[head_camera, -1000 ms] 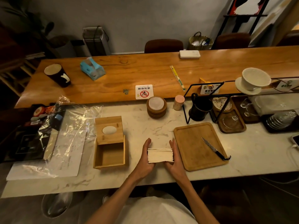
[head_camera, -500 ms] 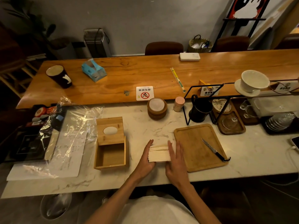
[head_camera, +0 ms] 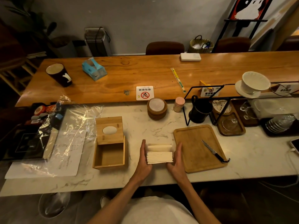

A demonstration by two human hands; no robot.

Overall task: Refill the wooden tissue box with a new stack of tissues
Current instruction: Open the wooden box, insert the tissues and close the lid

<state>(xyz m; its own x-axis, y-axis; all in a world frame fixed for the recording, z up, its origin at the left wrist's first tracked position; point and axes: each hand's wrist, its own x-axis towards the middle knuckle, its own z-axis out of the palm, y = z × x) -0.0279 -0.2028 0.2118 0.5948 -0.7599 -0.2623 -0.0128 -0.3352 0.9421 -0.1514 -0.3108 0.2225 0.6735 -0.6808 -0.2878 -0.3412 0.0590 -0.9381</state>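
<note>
A white stack of tissues rests on the marble counter near its front edge. My left hand presses flat against its left side and my right hand against its right side, so the stack is squeezed between both palms. To the left stands the open wooden tissue box, its inside bare. Its lid with an oval hole lies against the far side of the box.
A wooden cutting board with a knife lies just right of my right hand. Clear plastic wrap over paper covers the counter at the left. Stacked coasters, a black mug and glassware trays sit behind.
My right hand lay flat on top of the stack half a second ago; now it is back against the stack's right side, as one second ago. The stack stays in place.
</note>
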